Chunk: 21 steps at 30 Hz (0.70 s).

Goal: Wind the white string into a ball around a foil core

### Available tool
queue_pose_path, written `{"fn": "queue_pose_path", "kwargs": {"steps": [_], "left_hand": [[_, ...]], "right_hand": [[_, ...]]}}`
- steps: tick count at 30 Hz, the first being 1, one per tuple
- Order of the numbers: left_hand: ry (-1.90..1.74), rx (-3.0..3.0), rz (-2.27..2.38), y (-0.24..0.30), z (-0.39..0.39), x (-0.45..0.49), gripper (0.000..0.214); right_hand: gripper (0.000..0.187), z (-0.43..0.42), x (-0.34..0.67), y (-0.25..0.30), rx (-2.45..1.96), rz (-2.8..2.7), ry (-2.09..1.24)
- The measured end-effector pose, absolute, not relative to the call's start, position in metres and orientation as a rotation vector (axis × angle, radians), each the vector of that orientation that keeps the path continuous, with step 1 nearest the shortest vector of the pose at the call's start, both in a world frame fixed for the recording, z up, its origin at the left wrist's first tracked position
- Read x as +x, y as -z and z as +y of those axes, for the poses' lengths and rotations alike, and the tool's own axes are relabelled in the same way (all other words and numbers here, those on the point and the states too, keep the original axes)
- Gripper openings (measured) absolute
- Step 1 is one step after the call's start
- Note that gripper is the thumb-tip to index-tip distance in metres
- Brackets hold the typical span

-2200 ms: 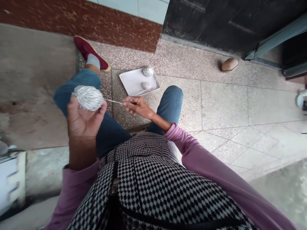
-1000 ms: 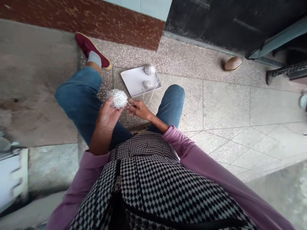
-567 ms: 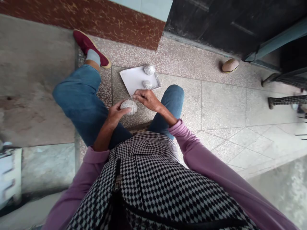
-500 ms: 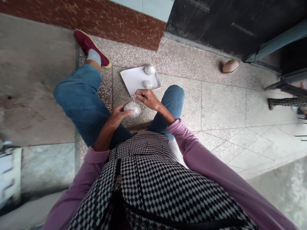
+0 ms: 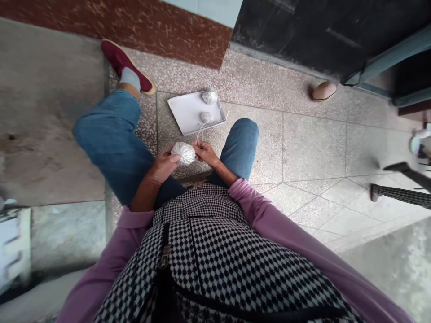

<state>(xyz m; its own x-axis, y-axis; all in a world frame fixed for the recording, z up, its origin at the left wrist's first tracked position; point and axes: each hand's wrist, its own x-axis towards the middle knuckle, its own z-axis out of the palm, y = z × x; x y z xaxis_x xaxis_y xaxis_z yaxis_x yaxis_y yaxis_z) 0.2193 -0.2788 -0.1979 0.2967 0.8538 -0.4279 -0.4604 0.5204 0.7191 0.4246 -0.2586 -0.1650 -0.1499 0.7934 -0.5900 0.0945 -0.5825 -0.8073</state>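
Note:
A ball of white yarn is held between the thumb and fingers of my left hand, above the floor between my knees. At its right side my right hand is closed in a pinch on the yarn strand. From there the strand runs up toward a shallow white tray on the floor. Inside the tray, at its right end, lie two more balls of white yarn: a larger one at the far edge and a smaller one nearer me.
The tray rests on speckled floor tiles past my knees. A brown-red wall base runs behind it. A rounded tan object lies near the dark doorway. At the far right, another person's legs show.
My right hand has moved down from above the ball to its right side, drawing the strand along. The ball has turned in my left hand. The other person's legs have moved nearer the bottom.

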Motion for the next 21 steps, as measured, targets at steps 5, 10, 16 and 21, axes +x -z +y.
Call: {"fn": "queue_pose_path", "kwargs": {"steps": [5,10,16,21], "left_hand": [[-0.984,0.478,0.909,0.199,-0.276,0.216,0.052],[-1.13,0.376,1.113,0.205,-0.271,0.214,0.035],[-1.138,0.436,1.309,0.216,-0.266,0.212,0.057],[-0.982,0.575,1.326,0.21,-0.268,0.217,0.071]], "right_hand": [[0.061,-0.271,0.421,0.167,-1.617,-1.16,-1.747],[0.057,-0.286,0.415,0.155,-1.558,-1.423,-1.736],[0.062,-0.287,0.413,0.126,-1.415,-1.792,-1.66],[0.051,-0.244,0.438,0.112,-1.448,-1.805,-1.478]]}}
